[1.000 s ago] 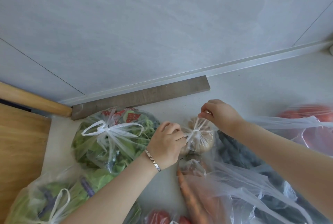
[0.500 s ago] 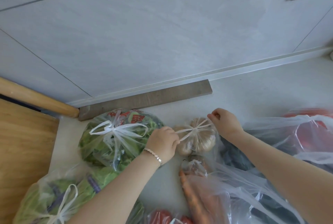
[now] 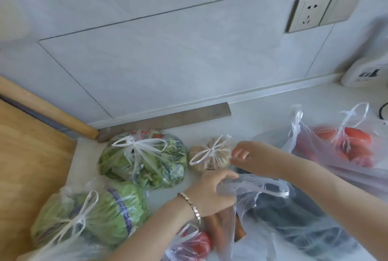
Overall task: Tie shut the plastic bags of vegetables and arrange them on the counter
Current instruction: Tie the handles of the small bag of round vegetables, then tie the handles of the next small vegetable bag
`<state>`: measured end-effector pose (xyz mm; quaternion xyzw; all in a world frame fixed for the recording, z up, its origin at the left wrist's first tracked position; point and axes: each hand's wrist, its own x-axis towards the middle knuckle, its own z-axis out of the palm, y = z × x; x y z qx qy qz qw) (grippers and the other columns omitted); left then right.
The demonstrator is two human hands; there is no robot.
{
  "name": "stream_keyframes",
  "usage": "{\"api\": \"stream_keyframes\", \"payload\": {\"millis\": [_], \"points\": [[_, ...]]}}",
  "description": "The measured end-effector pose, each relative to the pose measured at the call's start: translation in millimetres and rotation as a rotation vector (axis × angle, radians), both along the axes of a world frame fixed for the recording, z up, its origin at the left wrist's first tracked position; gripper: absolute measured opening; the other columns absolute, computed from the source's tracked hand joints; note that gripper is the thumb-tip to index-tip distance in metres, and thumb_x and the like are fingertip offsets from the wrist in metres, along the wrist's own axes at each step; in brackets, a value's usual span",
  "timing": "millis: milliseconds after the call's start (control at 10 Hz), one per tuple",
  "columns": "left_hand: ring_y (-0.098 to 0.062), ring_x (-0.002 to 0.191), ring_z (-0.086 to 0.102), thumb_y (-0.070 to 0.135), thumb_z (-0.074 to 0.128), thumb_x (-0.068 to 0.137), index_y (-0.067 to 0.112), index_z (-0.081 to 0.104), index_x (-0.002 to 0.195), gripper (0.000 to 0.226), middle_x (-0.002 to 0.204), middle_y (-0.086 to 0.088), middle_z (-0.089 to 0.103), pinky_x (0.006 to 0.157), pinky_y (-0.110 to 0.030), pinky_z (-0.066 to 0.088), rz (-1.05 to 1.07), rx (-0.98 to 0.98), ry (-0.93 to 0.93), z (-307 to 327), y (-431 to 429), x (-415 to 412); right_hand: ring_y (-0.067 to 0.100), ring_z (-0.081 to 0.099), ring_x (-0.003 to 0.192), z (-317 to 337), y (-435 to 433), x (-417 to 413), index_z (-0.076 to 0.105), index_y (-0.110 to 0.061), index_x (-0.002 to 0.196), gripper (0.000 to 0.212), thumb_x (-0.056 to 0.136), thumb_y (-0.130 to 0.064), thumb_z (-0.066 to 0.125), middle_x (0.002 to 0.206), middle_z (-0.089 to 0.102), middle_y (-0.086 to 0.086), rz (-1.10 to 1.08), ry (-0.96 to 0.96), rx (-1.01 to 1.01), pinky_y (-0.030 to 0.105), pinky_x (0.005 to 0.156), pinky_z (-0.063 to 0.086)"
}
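Observation:
A small tied bag of brown bulbs [image 3: 211, 157] sits on the white counter [image 3: 262, 111], its knot done up in a bow. My right hand [image 3: 244, 154] hovers just right of it, fingers apart and holding nothing. My left hand [image 3: 212, 190], with a bracelet on the wrist, grips the rim of an untied clear bag [image 3: 262, 189] that holds dark vegetables [image 3: 294, 218]. Carrots [image 3: 220, 227] lie beneath that hand. Two tied bags of greens rest at the left, one behind [image 3: 144, 160] and one in front [image 3: 90, 214].
An untied bag of tomatoes [image 3: 346, 145] stands at the right. Another bag with red produce [image 3: 193, 244] lies at the bottom edge. A wooden board [image 3: 27, 166] and rolling pin [image 3: 48, 107] fill the left. A grey strip [image 3: 165, 120] lies along the wall; a white bottle [image 3: 365, 72] stands far right.
Both hands have let go of the bulb bag's knot, which now sits tied. My left hand dropped down onto the clear bag of dark vegetables. The view swung up and right.

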<state>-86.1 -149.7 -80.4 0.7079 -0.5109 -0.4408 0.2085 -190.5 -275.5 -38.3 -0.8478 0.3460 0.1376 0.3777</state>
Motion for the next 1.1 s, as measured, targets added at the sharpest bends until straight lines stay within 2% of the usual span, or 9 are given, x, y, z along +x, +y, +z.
{"api": "stream_keyframes", "payload": {"millis": [100,200,300,400,500,700,800,1000,1100], "points": [[-0.01,0.12,0.043,0.033,0.061,0.076,0.024,0.05,0.125,0.052,0.125,0.006,0.054,0.106,-0.025,0.032,-0.103,-0.112,-0.208,-10.5,2.6,-23.9,0.013,0.061,0.093,1.3,15.5,-35.3,0.056,-0.022,0.115,0.035,0.088,-0.044,0.051,0.111,0.063,-0.003,-0.075,0.027,-0.149,0.025,0.087,0.049],[-0.019,0.09,0.059,0.025,0.057,0.086,0.015,0.065,0.09,0.013,0.089,-0.005,0.068,0.084,-0.028,0.047,0.102,-0.213,-0.331,-15.4,-0.7,-35.4,0.012,0.061,0.087,-9.0,38.7,-63.6,0.057,-0.022,0.107,0.03,0.087,-0.044,0.052,0.101,0.065,-0.003,-0.253,-0.007,-0.129,0.028,0.083,0.05],[-0.021,0.056,0.046,0.025,0.047,0.093,0.012,0.048,0.057,0.038,0.056,-0.006,0.049,0.057,-0.027,0.038,0.64,-0.2,-0.048,-8.1,-5.7,-26.6,0.008,0.054,0.075,-23.1,66.8,-74.8,0.049,-0.02,0.097,0.046,0.078,-0.061,0.053,0.087,0.059,-0.007,-0.347,0.064,0.073,0.025,0.067,0.044],[-0.021,0.051,0.045,0.022,0.044,0.094,0.009,0.046,0.057,0.039,0.055,-0.011,0.046,0.052,-0.026,0.036,0.886,-0.193,0.078,4.6,-6.4,-7.1,0.015,0.057,0.093,-41.8,88.0,-67.2,0.043,-0.012,0.116,0.075,0.071,-0.069,0.056,0.109,0.059,0.001,-0.351,0.103,0.236,0.027,0.078,0.044],[-0.011,0.028,0.042,0.018,0.046,0.093,0.01,0.049,0.054,0.04,0.032,0.002,0.044,0.037,-0.016,0.035,0.996,-0.166,0.168,24.3,-1.4,8.8,0.027,0.051,0.112,-48.2,102.6,-50.1,0.036,-0.01,0.131,0.085,0.072,-0.067,0.058,0.128,0.05,0.012,-0.382,0.056,0.288,0.038,0.096,0.042],[-0.009,0.02,0.037,0.016,0.042,0.097,0.01,0.042,0.058,0.039,0.023,0.003,0.035,0.05,-0.025,0.036,1.018,-0.095,0.316,42.2,20.8,25.9,0.037,0.042,0.126,-79.3,113.9,-29.3,0.012,-0.027,0.146,0.092,0.07,-0.043,0.061,0.147,0.031,0.01,0.09,0.281,0.036,0.046,0.099,0.042],[-0.009,0.018,0.038,0.016,0.035,0.1,0.014,0.041,0.066,0.034,0.025,0.0,0.045,0.049,-0.025,0.037,1.168,-0.081,0.547,46.0,31.7,36.3,0.031,0.046,0.126,-79.0,104.2,-41.5,0.034,-0.014,0.14,0.051,0.09,-0.021,0.046,0.139,0.046,0.01,0.097,0.342,-0.035,0.04,0.099,0.043],[-0.006,0.025,0.043,0.023,0.032,0.101,0.018,0.023,0.078,0.025,0.049,-0.001,0.069,0.071,-0.028,0.047,1.139,-0.197,0.502,42.7,56.9,45.1,0.022,0.062,0.091,-60.4,58.3,-68.7,0.055,-0.014,0.093,0.01,0.092,-0.013,0.044,0.09,0.059,0.002,-0.099,0.356,-0.169,0.031,0.078,0.049],[-0.006,0.025,0.038,0.023,0.032,0.101,0.014,0.044,0.081,0.025,0.054,-0.002,0.071,0.059,-0.023,0.051,1.16,-0.313,0.539,40.3,65.6,41.8,0.022,0.058,0.079,-38.6,39.1,-72.5,0.059,-0.006,0.09,0.014,0.089,-0.004,0.044,0.082,0.056,0.003,-0.119,0.31,-0.186,0.03,0.076,0.051]]}}
